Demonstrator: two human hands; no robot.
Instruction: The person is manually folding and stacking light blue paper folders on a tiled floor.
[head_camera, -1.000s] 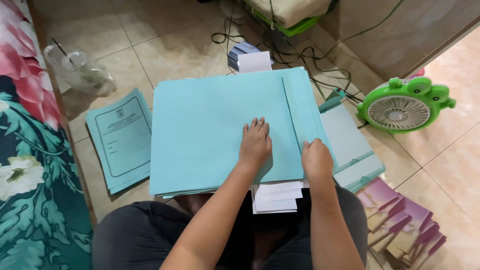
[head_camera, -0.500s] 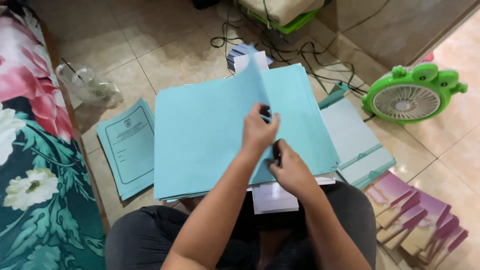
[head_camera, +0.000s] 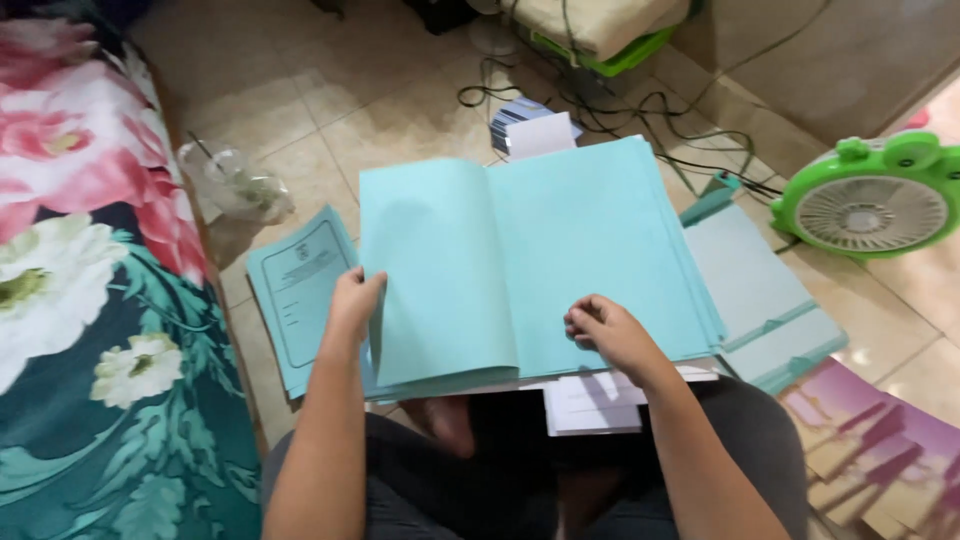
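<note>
Opened on the lap: a pale blue folder (head_camera: 540, 270), the landmark here. Left of it, the left hand (head_camera: 352, 300) pinching the edge of the turned cover, best kept flat to avoid creasing. Further left, on the tiles, a blue printed form (head_camera: 295, 290) with a dark frame. On its right page, the right hand (head_camera: 605, 330) loosely curled, pressing down, gripping nothing. Right of it, a green fan (head_camera: 875, 200).
</note>
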